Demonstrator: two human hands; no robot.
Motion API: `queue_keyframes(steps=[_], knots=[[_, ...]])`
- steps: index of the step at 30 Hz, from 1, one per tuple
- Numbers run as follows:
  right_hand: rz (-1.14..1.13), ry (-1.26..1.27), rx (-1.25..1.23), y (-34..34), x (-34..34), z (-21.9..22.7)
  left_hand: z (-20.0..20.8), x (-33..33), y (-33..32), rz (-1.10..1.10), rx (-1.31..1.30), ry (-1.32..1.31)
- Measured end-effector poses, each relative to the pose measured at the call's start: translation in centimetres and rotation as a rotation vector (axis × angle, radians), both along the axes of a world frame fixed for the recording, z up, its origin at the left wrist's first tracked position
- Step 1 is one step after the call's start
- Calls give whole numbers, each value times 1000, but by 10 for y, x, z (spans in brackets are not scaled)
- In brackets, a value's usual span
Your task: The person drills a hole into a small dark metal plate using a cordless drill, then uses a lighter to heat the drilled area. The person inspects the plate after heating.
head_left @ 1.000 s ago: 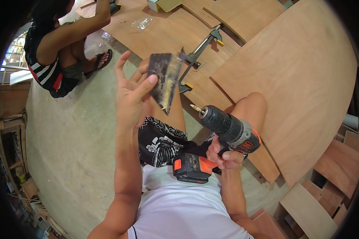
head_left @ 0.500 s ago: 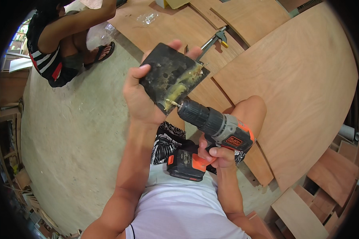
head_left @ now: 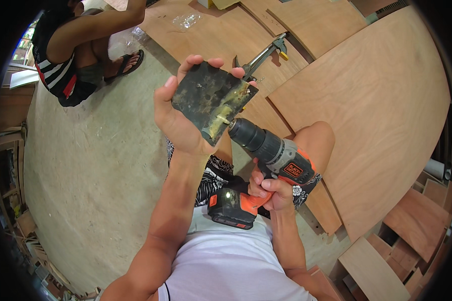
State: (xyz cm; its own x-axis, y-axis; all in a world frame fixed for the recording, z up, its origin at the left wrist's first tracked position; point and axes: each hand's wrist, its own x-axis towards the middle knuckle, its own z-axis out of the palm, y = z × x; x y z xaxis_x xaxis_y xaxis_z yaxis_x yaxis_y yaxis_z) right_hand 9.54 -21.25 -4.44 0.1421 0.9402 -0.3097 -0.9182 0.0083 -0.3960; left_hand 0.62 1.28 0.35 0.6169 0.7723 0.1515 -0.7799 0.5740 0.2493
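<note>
Now left hand (head_left: 178, 123) grips plate (head_left: 211, 98), drill (head_left: 268, 150) seemingly touching

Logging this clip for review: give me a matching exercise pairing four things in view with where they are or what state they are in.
Things:
1. dark square plate
2. cordless drill
3. bar clamp
4. large plywood sheet

Places or states:
A. lying on the floor boards beyond the hands
B. held up in the left hand, smeared with yellowish residue
C. gripped by the right hand, tip against the plate
D. lying flat on the floor on the person's right

Pairs: 1-B, 2-C, 3-A, 4-D
</note>
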Motion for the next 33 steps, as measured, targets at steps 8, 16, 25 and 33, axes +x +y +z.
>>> queue_keyframes(steps=[8, 16, 25, 33], knots=[[45, -12, 14, 0, 0, -3, 7, 5, -2, 126, -56, 95], [8, 21, 1, -4, 0, -13, -7, 6, -10, 171, 62, 104], [45, 32, -13, -1, -3, -7, -11, 5, -5, 197, 131, 147], [-1, 46, 6, -1, -2, -4, 0, 2, -2, 251, 60, 61]])
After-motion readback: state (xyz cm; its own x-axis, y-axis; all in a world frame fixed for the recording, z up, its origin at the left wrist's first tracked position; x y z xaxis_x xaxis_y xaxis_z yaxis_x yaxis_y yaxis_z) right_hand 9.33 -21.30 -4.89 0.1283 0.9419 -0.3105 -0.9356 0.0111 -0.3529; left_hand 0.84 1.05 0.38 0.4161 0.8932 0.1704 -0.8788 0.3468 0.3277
